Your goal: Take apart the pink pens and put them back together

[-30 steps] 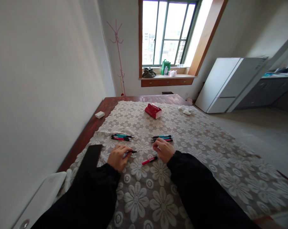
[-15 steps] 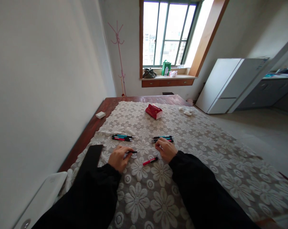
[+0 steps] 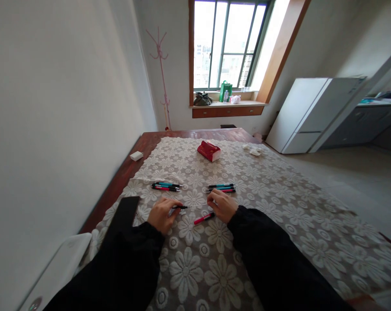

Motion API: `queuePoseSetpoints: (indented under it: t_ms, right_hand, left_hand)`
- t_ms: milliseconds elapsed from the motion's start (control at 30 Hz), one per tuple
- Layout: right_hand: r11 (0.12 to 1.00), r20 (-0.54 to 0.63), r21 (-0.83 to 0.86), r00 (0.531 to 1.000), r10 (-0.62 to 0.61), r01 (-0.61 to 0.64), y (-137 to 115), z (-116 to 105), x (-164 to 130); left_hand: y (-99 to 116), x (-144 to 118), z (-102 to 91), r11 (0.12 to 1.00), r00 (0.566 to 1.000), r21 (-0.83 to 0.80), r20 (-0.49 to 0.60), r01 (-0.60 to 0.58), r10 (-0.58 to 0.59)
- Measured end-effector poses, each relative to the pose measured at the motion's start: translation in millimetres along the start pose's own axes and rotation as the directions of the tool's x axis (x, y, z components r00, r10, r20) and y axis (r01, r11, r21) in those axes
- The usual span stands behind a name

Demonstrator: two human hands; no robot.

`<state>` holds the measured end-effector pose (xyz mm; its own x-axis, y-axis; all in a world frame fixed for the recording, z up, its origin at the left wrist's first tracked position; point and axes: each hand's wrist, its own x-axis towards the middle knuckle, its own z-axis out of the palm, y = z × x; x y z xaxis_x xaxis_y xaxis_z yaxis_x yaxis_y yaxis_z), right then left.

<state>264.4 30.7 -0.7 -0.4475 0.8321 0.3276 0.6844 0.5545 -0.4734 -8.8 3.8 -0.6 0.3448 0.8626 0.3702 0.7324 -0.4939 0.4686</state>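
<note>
My left hand (image 3: 162, 214) pinches a short black pen part (image 3: 183, 207) that points right. Opposite it, my right hand (image 3: 223, 205) grips the end of a thin white pen refill (image 3: 198, 205), whose far end reaches to the tip of the black part. Whether the refill has entered it is too small to tell. Just below, a red pen barrel (image 3: 202, 219) with a black end lies on the tablecloth, close under my right fingers. Several red and teal pens (image 3: 165, 186) lie beyond my left hand, and another group of pens (image 3: 222, 185) lies behind my right.
A flowered lace tablecloth (image 3: 186, 272) covers the wooden table. Farther back sit a red tissue packet (image 3: 209, 151), crumpled white tissues (image 3: 255, 152) and a small white box (image 3: 137, 156). Beside my left forearm are a black flat object (image 3: 126, 211) and a white appliance (image 3: 59, 268).
My right hand has shifted slightly left with the refill, bringing it up to the black pen part. My left hand has barely moved.
</note>
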Motion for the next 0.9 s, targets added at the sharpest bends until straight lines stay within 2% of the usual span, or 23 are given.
queuePoseSetpoints:
  t_ms: [167, 333, 433, 567, 900]
  right_hand:
    - [0.997, 0.028, 0.071, 0.999, -0.017, 0.015, -8, 1, 0]
    - [0.974, 0.029, 0.196, 0.992, -0.123, 0.115, -20, 2, -2]
    - [0.960, 0.004, 0.234, 0.987, -0.159, 0.153, -23, 3, -3]
    - [0.945, -0.015, 0.264, 0.981, -0.195, 0.192, -26, 2, -4]
    - [0.926, -0.056, 0.257, 0.961, -0.271, 0.277, -30, -2, -5]
  left_hand:
    - [4, 1, -1.6, 0.995, 0.996, -0.038, -0.037, -0.088, 0.087]
    - [10, -2, -1.9, 0.970, 0.972, -0.098, -0.101, -0.223, 0.214]
    - [12, -4, -0.9, 0.961, 0.970, -0.153, -0.122, -0.230, 0.212]
    - [11, -4, -0.4, 0.949, 0.970, -0.204, -0.098, -0.240, 0.224]
    - [8, -5, 1.9, 0.956, 0.974, -0.191, -0.061, -0.225, 0.217]
